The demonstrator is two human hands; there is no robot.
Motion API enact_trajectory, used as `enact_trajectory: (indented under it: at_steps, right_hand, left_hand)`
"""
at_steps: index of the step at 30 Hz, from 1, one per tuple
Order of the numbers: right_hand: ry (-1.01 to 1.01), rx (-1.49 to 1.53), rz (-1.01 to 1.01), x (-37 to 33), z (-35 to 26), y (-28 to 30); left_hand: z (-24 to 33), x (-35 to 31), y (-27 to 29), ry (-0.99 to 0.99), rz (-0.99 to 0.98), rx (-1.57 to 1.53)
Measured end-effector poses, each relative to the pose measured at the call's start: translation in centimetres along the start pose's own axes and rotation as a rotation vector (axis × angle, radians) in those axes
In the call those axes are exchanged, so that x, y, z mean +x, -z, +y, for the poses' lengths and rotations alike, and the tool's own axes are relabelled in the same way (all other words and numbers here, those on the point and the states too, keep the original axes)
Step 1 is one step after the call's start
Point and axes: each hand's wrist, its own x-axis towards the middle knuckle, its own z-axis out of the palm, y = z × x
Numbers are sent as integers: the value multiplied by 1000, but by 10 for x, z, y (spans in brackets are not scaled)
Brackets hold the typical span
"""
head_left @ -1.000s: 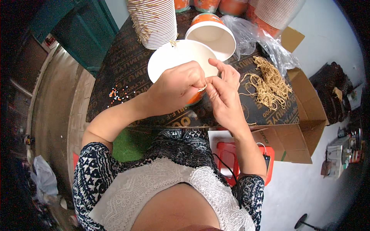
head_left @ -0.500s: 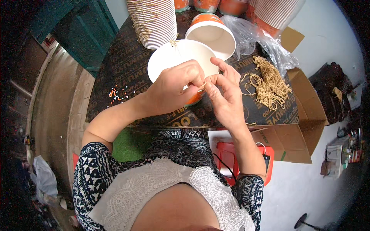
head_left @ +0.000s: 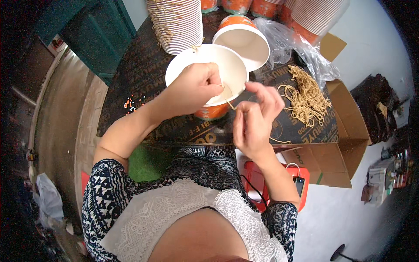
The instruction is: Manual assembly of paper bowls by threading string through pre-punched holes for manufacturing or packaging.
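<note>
A paper bucket (head_left: 172, 72), white inside and orange outside, stands tilted before me on the table. Over its near rim my left hand (head_left: 196, 87) has thumb and forefinger pinched on a short piece of tan twine (head_left: 230, 105). The twine crosses the near rim and reaches my right hand (head_left: 258, 118), whose thumb and forefinger are closed on its other end below and right of the rim. Another bit of twine shows at the bucket's far rim. Right of the right hand lies a loose heap of tan twine (head_left: 307, 98).
A tall stack of paper buckets (head_left: 179, 26) with twine ends stands at the back left of the dark table (head_left: 144, 78). Another bucket (head_left: 244, 46) lies tipped behind mine. Small beads (head_left: 130, 105) lie left, clear plastic (head_left: 279, 41) behind, and a cardboard box (head_left: 345, 118) right.
My hands have drawn apart: the right moved down and slightly right, the left a little up and left. A short length of twine now shows between them across the rim.
</note>
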Motion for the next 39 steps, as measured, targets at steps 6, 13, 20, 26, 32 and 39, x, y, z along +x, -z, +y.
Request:
enact_trajectory:
  at_steps: [6,13,20,26,32,39]
  right_hand:
    - [-49,161,1,-3,6,-3]
    - [-316,520,-57,8,1,-3]
    - [-302,552,-16,5,2,-11]
    - [-257,424,-9,6,-2,-7]
    - [-199,255,10,8,-7,-4]
    - [-202,232,-86,6,-12,6]
  left_hand:
    - [2,5,-1,-95,76,246]
    - [15,-11,-7,-228,51,266]
    - [10,-20,-9,-220,97,171]
    - [10,-23,-11,-368,86,361]
    - [7,-26,-14,-605,92,415]
    - [2,-26,-14,-616,116,404]
